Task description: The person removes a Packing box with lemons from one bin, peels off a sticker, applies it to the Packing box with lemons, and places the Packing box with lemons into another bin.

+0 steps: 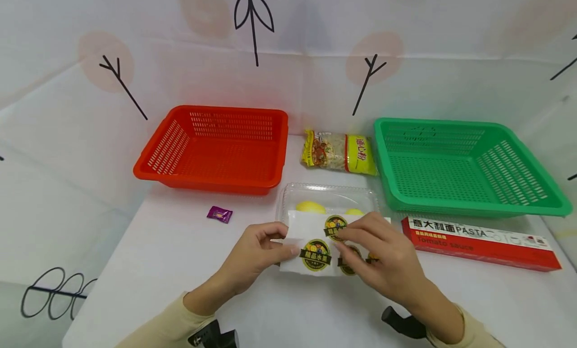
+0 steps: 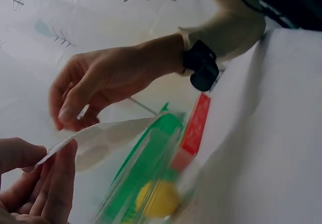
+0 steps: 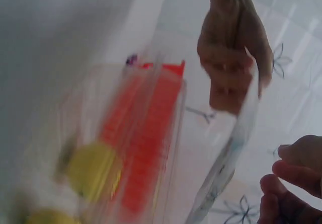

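My left hand (image 1: 254,255) pinches the left edge of a white sheet of round fruit stickers (image 1: 315,255), thumb on top and fingers beneath. Over the sheet's right part is my right hand (image 1: 383,253), fingers bent and thumb close to a sticker. Both wrist views show a gap between the right hand (image 3: 297,178) and the sheet (image 3: 226,158), with nothing visible in its fingers. Behind the sheet stands a clear plastic box (image 1: 331,192) with yellow round items (image 1: 310,207) inside, partly covered by the sheet.
A red basket (image 1: 225,150) stands back left, a green basket (image 1: 433,172) back right. Between them lies a bag of noodles (image 1: 338,151). A red pasta box (image 1: 482,245) lies before the green basket, and a small purple packet (image 1: 220,214) before the red one.
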